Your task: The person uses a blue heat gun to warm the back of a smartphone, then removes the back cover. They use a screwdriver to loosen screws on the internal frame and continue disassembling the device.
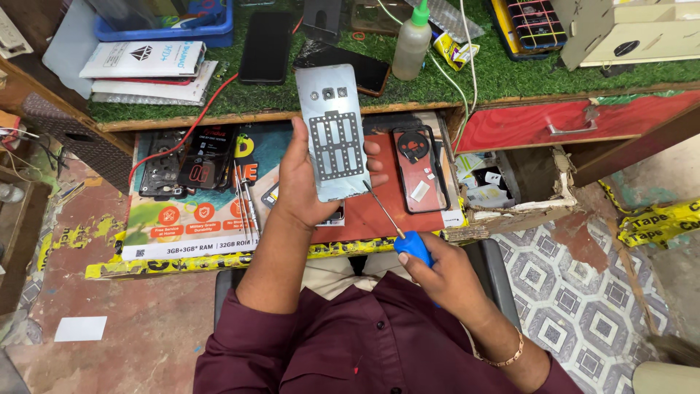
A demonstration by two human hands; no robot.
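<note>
Two hands worked over the near edge of the bench. Left hand (302,182) gripped a silver phone back panel (332,131) upright, fingers clamped around its edges. Right hand (437,273) closed on a blue-handled screwdriver (412,244), tip touching the panel's lower right corner. An opened phone (417,169) lay just right.

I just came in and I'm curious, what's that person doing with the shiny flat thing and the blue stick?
A person in a maroon shirt sits at a cluttered workbench. Their left hand holds up a silvery phone panel with camera holes near its top. Their right hand grips a blue-handled screwdriver, its thin tip touching the panel's lower right edge. On the bench lie an opened phone showing its insides, other dark phones, and a squeeze bottle with a green cap.
</note>
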